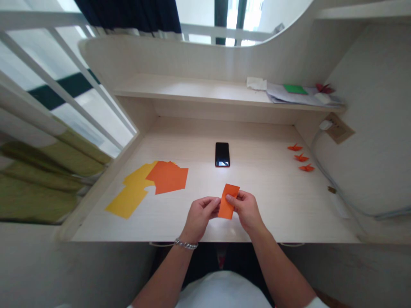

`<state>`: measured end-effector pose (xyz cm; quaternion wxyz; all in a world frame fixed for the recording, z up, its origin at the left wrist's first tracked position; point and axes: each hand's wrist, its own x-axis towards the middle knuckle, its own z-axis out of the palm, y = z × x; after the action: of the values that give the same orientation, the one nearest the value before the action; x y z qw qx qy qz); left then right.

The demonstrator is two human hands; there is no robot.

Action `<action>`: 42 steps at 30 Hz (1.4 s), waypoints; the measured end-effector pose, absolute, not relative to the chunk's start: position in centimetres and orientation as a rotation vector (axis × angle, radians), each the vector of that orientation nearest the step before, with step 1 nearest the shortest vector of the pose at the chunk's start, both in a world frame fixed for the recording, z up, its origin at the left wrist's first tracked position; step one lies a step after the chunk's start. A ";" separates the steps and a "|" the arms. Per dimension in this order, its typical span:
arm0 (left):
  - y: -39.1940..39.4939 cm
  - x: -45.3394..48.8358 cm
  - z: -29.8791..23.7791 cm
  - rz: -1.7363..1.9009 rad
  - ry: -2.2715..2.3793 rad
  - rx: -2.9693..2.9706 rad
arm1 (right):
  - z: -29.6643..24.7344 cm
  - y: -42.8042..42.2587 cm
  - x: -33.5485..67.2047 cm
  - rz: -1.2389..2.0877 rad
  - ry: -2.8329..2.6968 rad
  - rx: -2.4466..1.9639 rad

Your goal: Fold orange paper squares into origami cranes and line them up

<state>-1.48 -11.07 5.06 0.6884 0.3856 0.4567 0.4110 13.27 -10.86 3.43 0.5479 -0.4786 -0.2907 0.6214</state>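
A folded orange paper (228,200) is held upright just above the front of the pale wooden desk (272,205). My left hand (201,214) pinches its left edge with curled fingers. My right hand (245,208) pinches its right side, thumb on the front face. A metal bracelet sits on my left wrist. Both hands are close together near the desk's front edge.
Loose orange sheets (167,176) and yellow sheets (131,194) lie at the left. A black phone (222,154) rests in the middle. Three small orange folded cranes (301,158) stand at the right. A shelf above holds papers (295,94); a cable (324,171) hangs from a wall socket.
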 end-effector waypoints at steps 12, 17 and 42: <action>-11.3 -1.6 5.3 0.887 1.135 1.164 | 4.6 -10.7 13.5 1.502 -0.655 -1.131; -11.4 -1.7 5.4 0.899 1.137 1.187 | 4.7 -10.7 13.5 1.504 -0.677 -1.139; -11.6 -1.8 5.7 0.832 1.060 1.145 | 4.6 -10.8 13.5 1.471 -0.697 -1.159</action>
<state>-1.81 -11.60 5.67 0.6340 0.5007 0.4635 0.3640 13.51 -10.83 4.62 0.5412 -0.4878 -0.2932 0.6190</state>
